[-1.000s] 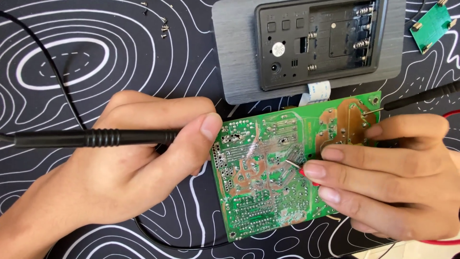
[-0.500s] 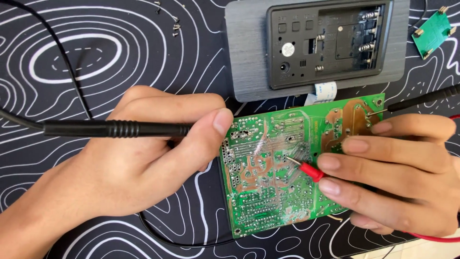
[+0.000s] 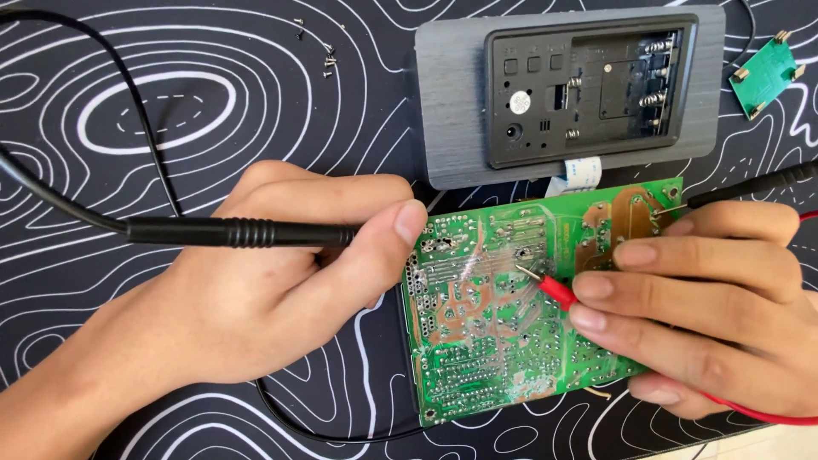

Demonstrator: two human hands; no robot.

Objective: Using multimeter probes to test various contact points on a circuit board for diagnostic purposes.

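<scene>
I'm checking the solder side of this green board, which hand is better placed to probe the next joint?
Probably the right hand: its red probe tip already rests on the green board, while the left hand holds the black probe at the board's edge.

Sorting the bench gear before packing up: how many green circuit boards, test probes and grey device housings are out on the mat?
Green circuit boards: 2, large and small
Test probes: 2, black probe and red probe
Grey housing: 1
Total: 5

counts, workbench view
2 hands: left hand [image 3: 256,298], right hand [image 3: 707,298]; 2 probes: black probe [image 3: 247,232], red probe [image 3: 558,291]; 2 green boards: large circuit board [image 3: 494,324], small board [image 3: 764,75]; 1 grey casing [image 3: 452,102]; 1 patterned mat [image 3: 170,111].
</scene>
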